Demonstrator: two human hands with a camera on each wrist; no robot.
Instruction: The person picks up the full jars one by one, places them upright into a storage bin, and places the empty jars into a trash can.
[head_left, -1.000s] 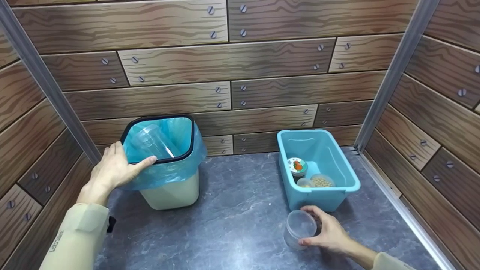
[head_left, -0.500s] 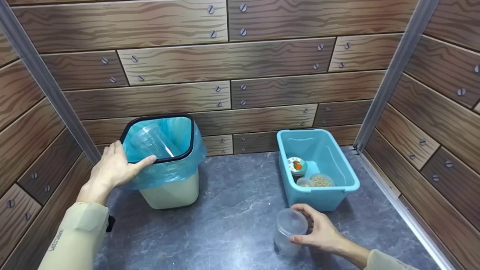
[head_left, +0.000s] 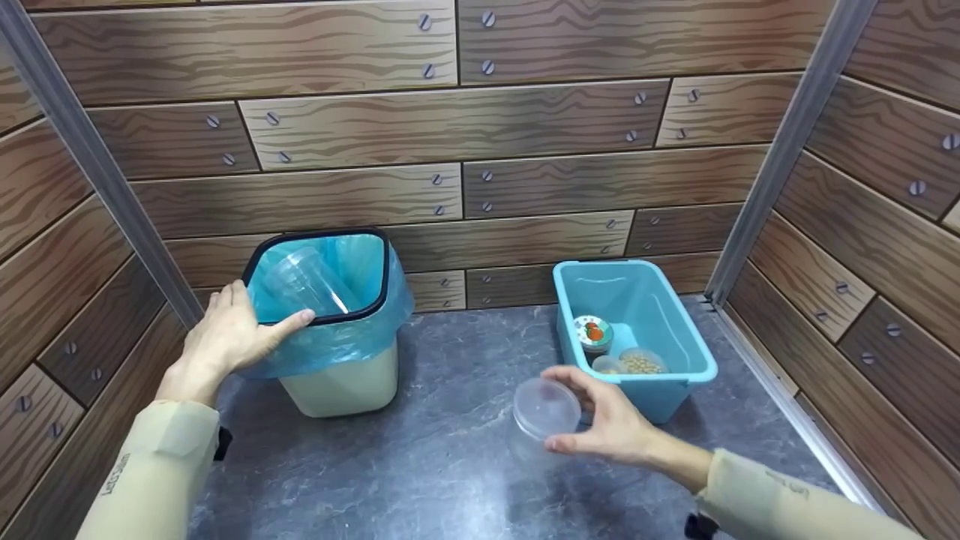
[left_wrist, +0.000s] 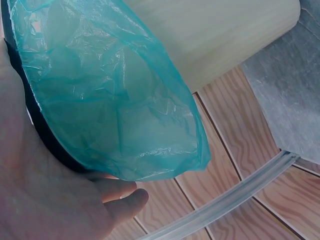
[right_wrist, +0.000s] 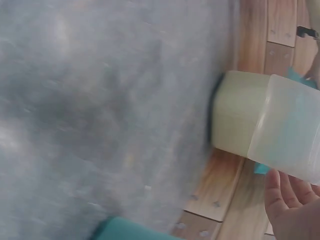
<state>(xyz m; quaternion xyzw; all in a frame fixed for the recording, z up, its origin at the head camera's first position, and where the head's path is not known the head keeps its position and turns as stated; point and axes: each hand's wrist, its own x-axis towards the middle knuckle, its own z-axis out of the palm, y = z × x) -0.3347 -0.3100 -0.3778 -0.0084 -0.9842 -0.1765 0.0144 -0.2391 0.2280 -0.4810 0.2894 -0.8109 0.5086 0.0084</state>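
Observation:
In the head view my right hand (head_left: 604,420) grips a translucent plastic jar (head_left: 546,411) round its side, above the floor in front of the blue tub. The right wrist view shows the jar's wall (right_wrist: 287,130) above the fingers. My left hand (head_left: 225,330) rests against the near left corner of a cream trash bin (head_left: 341,382), its thumb laid along the dark rim. A blue bag (head_left: 330,349) lines the bin and hangs over its rim. Inside lies another clear plastic container (head_left: 307,281), tilted. In the left wrist view the palm (left_wrist: 50,195) lies beside the rim.
The blue tub (head_left: 660,394) stands at the right. It holds a tin with a tomato picture (head_left: 592,332), a container of pale beans or peas (head_left: 641,362) and a smaller tub (head_left: 607,365). Wood-patterned walls (head_left: 450,127) enclose the grey marbled surface (head_left: 450,360).
My right hand has lifted the jar and carried it left and away from the body, toward the bin. The left hand stays at the bin's rim.

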